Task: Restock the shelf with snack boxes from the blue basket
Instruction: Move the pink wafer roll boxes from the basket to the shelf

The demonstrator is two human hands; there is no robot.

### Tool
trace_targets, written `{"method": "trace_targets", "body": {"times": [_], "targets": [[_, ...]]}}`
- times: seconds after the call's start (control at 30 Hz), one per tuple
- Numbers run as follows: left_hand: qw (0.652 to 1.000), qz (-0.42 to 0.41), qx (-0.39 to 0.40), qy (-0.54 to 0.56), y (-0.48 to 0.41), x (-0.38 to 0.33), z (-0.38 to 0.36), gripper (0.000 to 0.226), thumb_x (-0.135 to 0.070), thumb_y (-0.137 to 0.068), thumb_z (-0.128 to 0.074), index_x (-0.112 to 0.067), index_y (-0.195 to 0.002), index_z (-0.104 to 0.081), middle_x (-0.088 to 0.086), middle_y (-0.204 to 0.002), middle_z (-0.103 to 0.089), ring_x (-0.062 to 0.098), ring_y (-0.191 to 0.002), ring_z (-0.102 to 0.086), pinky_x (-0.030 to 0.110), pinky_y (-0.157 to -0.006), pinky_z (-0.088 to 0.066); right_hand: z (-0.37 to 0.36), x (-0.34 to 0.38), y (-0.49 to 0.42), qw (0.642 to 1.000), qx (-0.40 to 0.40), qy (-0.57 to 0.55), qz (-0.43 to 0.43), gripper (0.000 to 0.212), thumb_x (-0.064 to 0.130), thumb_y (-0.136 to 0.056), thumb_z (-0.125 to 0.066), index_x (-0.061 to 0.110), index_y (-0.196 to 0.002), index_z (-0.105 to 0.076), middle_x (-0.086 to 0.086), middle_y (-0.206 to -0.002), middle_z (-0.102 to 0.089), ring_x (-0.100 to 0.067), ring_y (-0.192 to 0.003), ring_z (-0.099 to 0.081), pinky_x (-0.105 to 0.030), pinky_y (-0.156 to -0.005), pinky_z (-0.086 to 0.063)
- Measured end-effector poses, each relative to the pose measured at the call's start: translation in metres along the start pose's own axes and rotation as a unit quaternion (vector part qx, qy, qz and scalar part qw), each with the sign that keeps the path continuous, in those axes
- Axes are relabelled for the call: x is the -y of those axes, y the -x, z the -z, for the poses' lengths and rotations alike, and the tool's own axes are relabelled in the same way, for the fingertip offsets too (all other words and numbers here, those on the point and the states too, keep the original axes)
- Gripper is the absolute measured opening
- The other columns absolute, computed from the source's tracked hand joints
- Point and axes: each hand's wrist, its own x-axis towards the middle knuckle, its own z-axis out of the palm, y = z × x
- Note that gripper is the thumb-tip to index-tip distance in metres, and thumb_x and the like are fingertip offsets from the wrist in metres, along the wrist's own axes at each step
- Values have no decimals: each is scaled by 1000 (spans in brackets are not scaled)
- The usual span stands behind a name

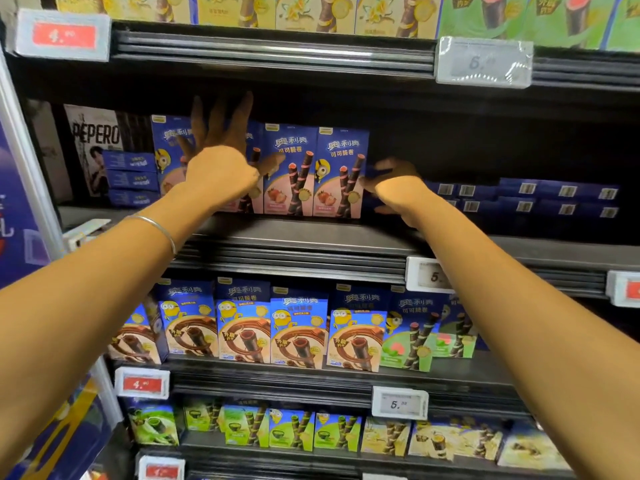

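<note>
Hidden: your left hand (218, 168) blocks most of the second box in the row of upright snack boxes (291, 174) on the middle shelf (311, 233). Its fingers (239, 116) are straight and spread, released, grasping nothing.

Your right hand (394, 185) sits in shadow at the right edge of the rightmost upright box. The fingers are curled, but you cannot tell whether they pinch it. Your right forearm cuts off a price tag (427, 275) reading "5.".

Far right, same shelf: flat-stacked blue boxes (519, 199) show barcodes, print too small to read. Left end: a carton marked "PEPERO" (95, 140).

The upright boxes carry Chinese lettering, a strawberry and a yellow cartoon figure. The red tag (64, 36) top left reads "4."; the clear-sleeved tag (483, 62) reads "6.", blurred.

Shelf below: chocolate-picture boxes (242, 327), then green boxes (412, 337).
</note>
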Motion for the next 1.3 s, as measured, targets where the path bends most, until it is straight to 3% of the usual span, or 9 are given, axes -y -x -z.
{"method": "trace_targets", "body": {"times": [0.07,0.13,0.3,0.47,0.77,0.97,1.1,1.2,1.3], "targets": [[996,0,-30,82,8,-9,2,91,-57,-97,-64,-28,-168,-15,11,-173,-19,38,-158,-16,55,-128,-17,7,-2,11,1000,-1,-14,1,40,15,-97,-65,17,-135,-52,-13,-134,-56,-30,-120,-57,-44,-94,-57],[987,0,-59,151,19,-21,4,80,-49,-101,-62,-23,-166,-23,19,-155,-49,27,-121,-53,35,-107,-40,17,-4,25,999,-7,-37,-4,33,17,-98,-61,16,-130,-55,-13,-132,-58,-29,-119,-58,-45,-97,-56],[956,-2,-87,281,51,-53,10,56,-53,-103,-55,-15,-144,-50,-15,-112,-55,-17,-93,-49,-5,-73,-35,46,0,63,994,-17,-104,37,28,23,-96,-66,14,-122,-60,-10,-123,-65,-23,-114,-63,-38,-89,-57],[930,-17,-84,357,95,-98,16,60,-49,-104,-54,-17,-155,-45,4,-146,-56,12,-136,-53,33,-117,-44,95,-11,118,988,-19,-127,90,31,33,-98,-64,22,-126,-60,4,-119,-68,-10,-109,-68,-36,-90,-60],[839,14,-81,538,282,-235,-17,42,-41,-103,-52,-23,-140,-56,2,-129,-71,18,-122,-68,40,-101,-55,230,-130,248,980,10,-184,73,26,38,-98,-61,27,-121,-65,5,-118,-74,-11,-109,-71,-37,-90,-59],[829,172,73,527,455,-318,-99,37,-44,-101,-52,-29,-134,-60,2,-122,-74,22,-107,-73,32,-79,-56,294,-301,344,977,45,-182,-102,18,32,-102,-57,23,-115,-66,-1,-113,-77,-17,-102,-74,-37,-82,-57],[819,275,182,470,554,-339,-146,30,-28,-112,-47,-20,-137,-61,4,-120,-75,25,-108,-72,34,-80,-57,311,-406,410,956,66,-148,-246,14,25,-99,-60,20,-109,-68,-5,-108,-77,-18,-97,-73,-35,-77,-54],[783,360,258,436,619,-348,-178,28,-30,-112,-43,-24,-133,-61,14,-130,-70,37,-122,-66,54,-104,-51,313,-474,459,926,57,-134,-347,16,21,-100,-58,14,-111,-68,-2,-102,-74,-18,-91,-69,-35,-78,-50],[734,447,317,400,674,-347,-206,24,-36,-111,-44,-31,-119,-66,7,-119,-74,21,-103,-74,47,-97,-53,303,-534,497,898,42,-114,-422,8,18,-100,-58,16,-101,-66,-7,-100,-72,-20,-87,-66,-30,-67,-49]]}}
